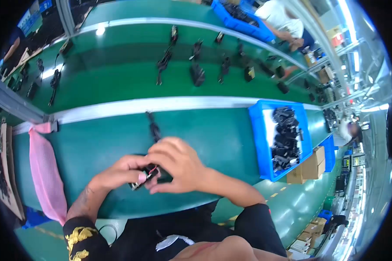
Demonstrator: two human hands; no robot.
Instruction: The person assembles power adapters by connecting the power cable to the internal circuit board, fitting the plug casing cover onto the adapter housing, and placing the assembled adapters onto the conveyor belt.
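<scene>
Pinching a small electronic part (pixel 150 175) under the thumb of the left hand (pixel 119 171), close to the near edge of the green table (pixel 217 143). Slanting lengthwise from near left to far right, toward the right hand (pixel 178 167). Curled about the far-right end with the latter; cannot tell whether clamped or merely touching. Beyond, a black cable (pixel 153 129).

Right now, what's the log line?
left hand: holds small electronic part | right hand: at same part | black cable: beyond hands

One head-worn view looks forward and down from above and behind the left hand (pixel 123 169) and right hand (pixel 180 167), near both.
</scene>
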